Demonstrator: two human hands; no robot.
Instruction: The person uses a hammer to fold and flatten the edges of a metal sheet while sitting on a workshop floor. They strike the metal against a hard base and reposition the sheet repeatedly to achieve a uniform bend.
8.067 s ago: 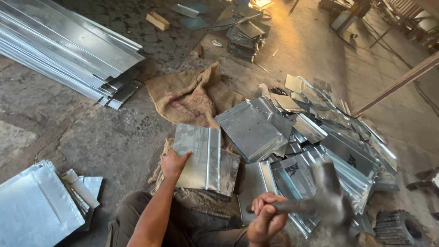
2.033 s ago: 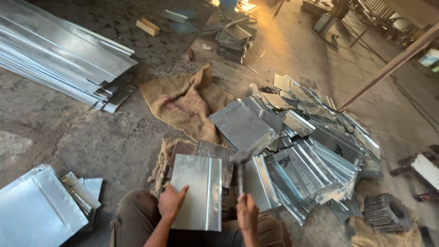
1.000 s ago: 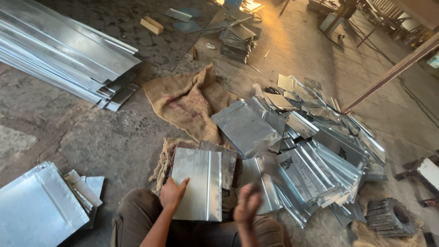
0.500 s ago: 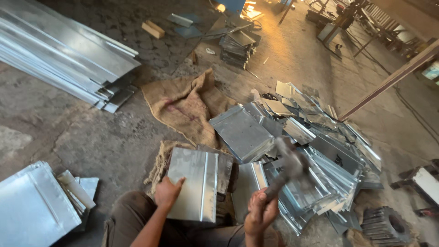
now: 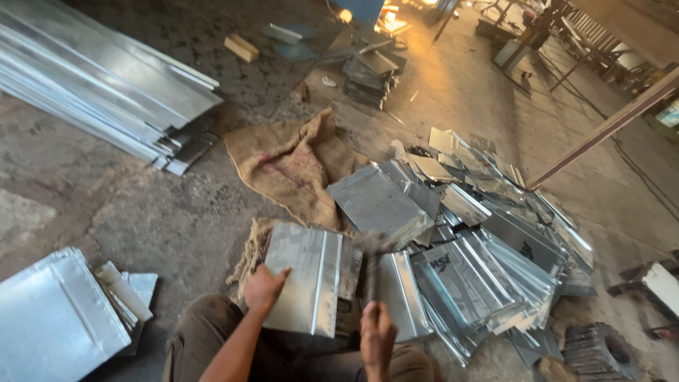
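At the near left lies a stack of metal sheets (image 5: 53, 325), with bare concrete floor (image 5: 141, 219) beyond it. The left hand (image 5: 263, 288) presses flat on the near-left edge of a folded metal panel (image 5: 305, 285). The right hand (image 5: 377, 334) grips a blurred hammer (image 5: 371, 263) beside its right edge. A crowded panel heap (image 5: 481, 255) fills the right.

Silver-grey ribbed metal sheet (image 5: 305, 279), brown woven burlap sack (image 5: 293, 166), dark grey mottled floor (image 5: 141, 212).

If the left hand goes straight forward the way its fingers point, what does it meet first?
The left hand already rests on the ribbed metal sheet; further along lies probably the burlap sack.
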